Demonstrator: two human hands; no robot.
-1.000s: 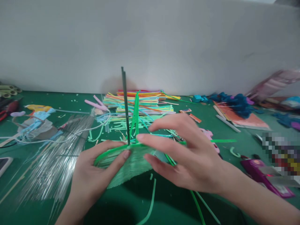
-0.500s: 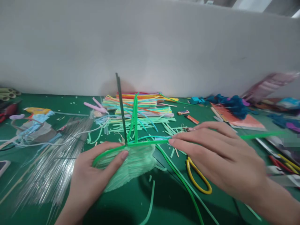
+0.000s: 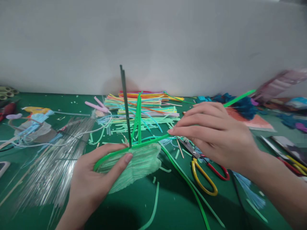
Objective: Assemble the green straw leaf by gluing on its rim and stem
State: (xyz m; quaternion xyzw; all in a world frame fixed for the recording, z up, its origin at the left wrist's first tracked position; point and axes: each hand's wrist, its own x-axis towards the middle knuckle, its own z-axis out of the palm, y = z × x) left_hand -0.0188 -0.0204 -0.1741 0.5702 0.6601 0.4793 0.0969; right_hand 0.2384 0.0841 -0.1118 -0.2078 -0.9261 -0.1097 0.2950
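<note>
My left hand (image 3: 103,172) is closed on a pleated pale-green sheet (image 3: 136,164), thumb in front and fingers behind. Along the sheet's upper edge runs a bright green strip (image 3: 151,141), pinched in the same grip. Two thin dark rods (image 3: 125,105) stand upright from that edge, just by my left fingertips. My right hand (image 3: 216,134) pinches the strip further right and raises it, its free end sticking out beyond the knuckles. Below the right hand lie scissors (image 3: 203,179) with one yellow and one red handle, blades partly covered by cut strips.
Stacks of coloured strips (image 3: 146,105) lie at the back against the wall. On the left are a bundle of clear thin sticks (image 3: 59,163), a yellow glue gun (image 3: 37,110) and pink-handled pliers (image 3: 97,107). A knife and more tools (image 3: 283,153) lie on the right.
My right hand has risen and shifted slightly left, lifting the green strip so its free end now points up. More of the scissors shows. My left hand keeps its hold.
</note>
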